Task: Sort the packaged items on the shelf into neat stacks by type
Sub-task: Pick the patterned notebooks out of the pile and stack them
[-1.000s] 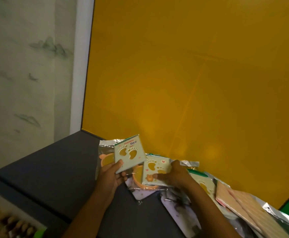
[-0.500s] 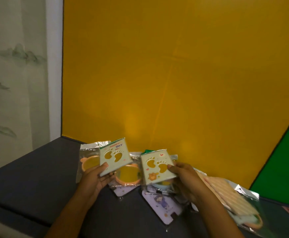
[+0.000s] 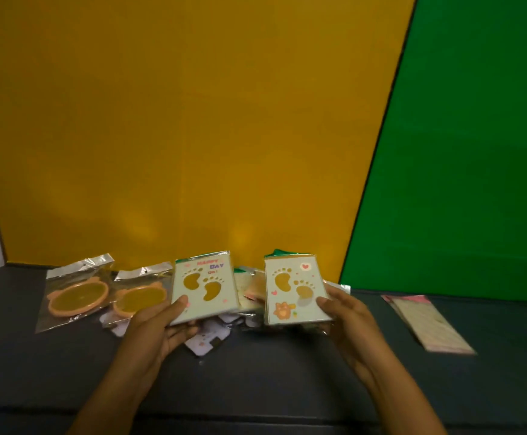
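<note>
At lower left of the frame two orange bear-eared trays lie in clear bags on the dark shelf (image 3: 256,387): the left tray (image 3: 78,296) and the second tray (image 3: 138,298), the second partly behind the left hand (image 3: 158,328). That forearm rises from the bottom edge, thumb on the face of the left card (image 3: 204,291), fingers curled beneath it, pinching its lower corner so it tilts up. Under and between the cards lie more packets (image 3: 246,291), mostly covered and hard to tell apart. Right of centre the right hand (image 3: 347,318), wrist angled inward, grips the right card (image 3: 295,291) with the thumb on its lower right face, fingers behind it. Both cards show footprint cut-outs. At far right a blurred pink packet (image 3: 428,324) lies flat, well apart
</note>
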